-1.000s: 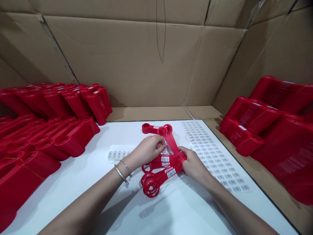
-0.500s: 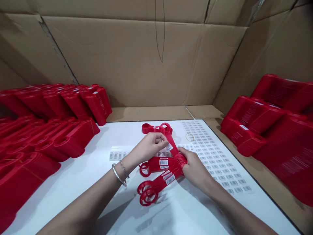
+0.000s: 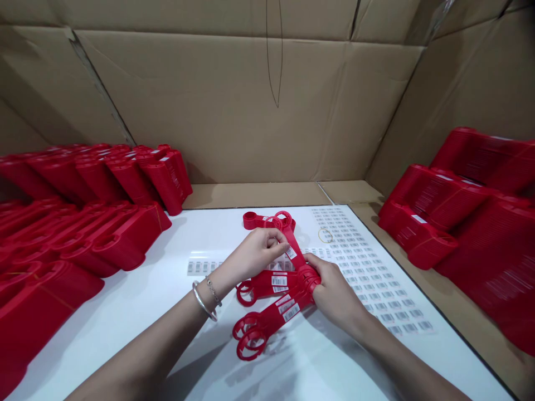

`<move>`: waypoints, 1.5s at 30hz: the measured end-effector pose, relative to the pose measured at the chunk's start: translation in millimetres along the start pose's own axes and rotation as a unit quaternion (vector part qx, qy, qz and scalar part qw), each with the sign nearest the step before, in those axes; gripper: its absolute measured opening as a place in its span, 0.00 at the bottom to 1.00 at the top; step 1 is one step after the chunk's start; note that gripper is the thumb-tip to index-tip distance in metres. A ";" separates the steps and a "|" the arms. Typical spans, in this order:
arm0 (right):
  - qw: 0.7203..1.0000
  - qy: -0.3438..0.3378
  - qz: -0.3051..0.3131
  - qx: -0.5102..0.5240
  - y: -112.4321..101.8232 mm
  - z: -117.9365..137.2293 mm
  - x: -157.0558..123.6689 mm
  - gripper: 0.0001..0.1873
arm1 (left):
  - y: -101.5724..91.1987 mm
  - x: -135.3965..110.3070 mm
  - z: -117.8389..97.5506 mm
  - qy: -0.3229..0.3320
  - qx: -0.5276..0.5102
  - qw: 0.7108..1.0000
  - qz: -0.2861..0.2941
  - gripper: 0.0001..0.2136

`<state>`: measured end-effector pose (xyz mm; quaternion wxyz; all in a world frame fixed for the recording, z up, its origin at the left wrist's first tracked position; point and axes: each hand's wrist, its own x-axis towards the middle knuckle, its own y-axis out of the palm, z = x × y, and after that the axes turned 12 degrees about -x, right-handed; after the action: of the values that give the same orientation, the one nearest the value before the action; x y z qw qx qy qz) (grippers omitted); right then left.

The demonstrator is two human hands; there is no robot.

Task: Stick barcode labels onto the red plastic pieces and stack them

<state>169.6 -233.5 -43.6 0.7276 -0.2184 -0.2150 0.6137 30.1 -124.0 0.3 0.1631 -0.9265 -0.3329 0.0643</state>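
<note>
At the left edge and middle left of the frame, stacks of red plastic pieces crowd a white bench.

Just left of centre, the left hand bends over a white barcode label on the uppermost strip of a fan of red ring-ended pieces. If the thumb drags sideways, the label could end up crooked or creased. That forearm slants up from the lower left, palm down, fingers curled, thumb and fingertips close together; whether they pinch the label or only press it cannot be told.

The fan spreads across the centre, its ringed ends pointing left and upward. At its right end, the right hand grips the gathered ends, forearm angled in from the lower right. Were that grip to loosen, the pieces could slip out of their fan.

Right of centre, a sheet of barcode labels lies beneath a thin yellow band; a sleeve could catch it. More red stacks fill the right edge.
</note>
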 end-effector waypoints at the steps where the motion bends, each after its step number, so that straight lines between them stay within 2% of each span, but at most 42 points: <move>1: 1.000 0.000 -0.002 -0.002 0.0 0.1 0.1 0.13 | 0.4 -0.1 0.3 0.007 0.011 1.000 -0.003 0.09; 4: 1.000 -0.002 -0.009 -0.002 0.0 0.4 0.1 0.12 | 4.5 -2.2 0.9 0.039 0.070 0.996 -0.030 0.10; 6: 1.000 -0.006 -0.009 0.008 -0.2 0.6 -0.4 0.13 | 9.4 -4.9 2.0 0.074 0.154 0.983 -0.063 0.10; 9: 0.999 -0.020 -0.005 0.024 -0.5 1.5 -0.9 0.14 | 16.4 -8.6 5.0 0.127 0.320 0.933 -0.103 0.15; 11: 0.999 -0.030 -0.006 0.032 -0.7 2.7 -0.9 0.16 | 18.8 -9.7 7.5 0.132 0.384 0.905 -0.127 0.19; 12: 0.999 -0.033 -0.007 0.036 -0.8 3.4 -0.9 0.18 | 19.3 -9.8 8.7 0.126 0.393 0.900 -0.139 0.20; 16: 0.998 -0.035 -0.003 0.061 -2.1 6.5 -0.8 0.20 | 18.5 -8.4 12.6 0.126 0.370 0.903 -0.179 0.25; 19: 0.997 -0.038 -0.006 0.066 -3.2 7.8 -1.4 0.18 | 17.2 -6.5 13.4 0.146 0.355 0.903 -0.195 0.27; 23: 0.998 -0.042 -0.007 0.056 -3.1 8.5 -2.7 0.15 | 14.5 -3.8 13.3 0.132 0.321 0.914 -0.212 0.22; 26: 0.997 -0.046 0.004 0.057 -1.8 7.8 -3.1 0.14 | 12.3 -2.9 13.6 0.126 0.327 0.907 -0.235 0.18; 30: 0.998 -0.042 0.001 0.040 -0.7 4.4 -2.1 0.11 | 9.9 -4.1 12.7 0.122 0.379 0.892 -0.214 0.26; 32: 0.999 -0.035 -0.002 0.036 -0.8 2.6 -1.3 0.10 | 8.0 -4.5 11.5 0.120 0.383 0.894 -0.200 0.30; 34: 0.999 -0.027 -0.001 0.042 -0.8 1.4 -0.6 0.10 | 5.1 -4.0 10.3 0.136 0.352 0.905 -0.198 0.28; 39: 0.999 -0.016 -0.001 0.051 -0.5 1.8 0.4 0.09 | -2.2 -0.7 8.2 0.206 0.209 0.928 -0.232 0.06; 42: 0.998 -0.006 -0.001 0.055 -1.9 2.7 1.8 0.11 | -4.4 0.2 9.1 0.202 0.180 0.935 -0.230 0.06; 45: 0.999 0.005 -0.011 0.045 -4.2 1.4 3.4 0.13 | -4.9 -0.8 10.6 0.234 0.188 0.935 -0.189 0.11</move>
<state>172.7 -230.7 -39.9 0.7448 -0.1859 -0.1860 0.6133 24.1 -118.2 -7.9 0.4170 -0.7879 -0.4358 -0.1242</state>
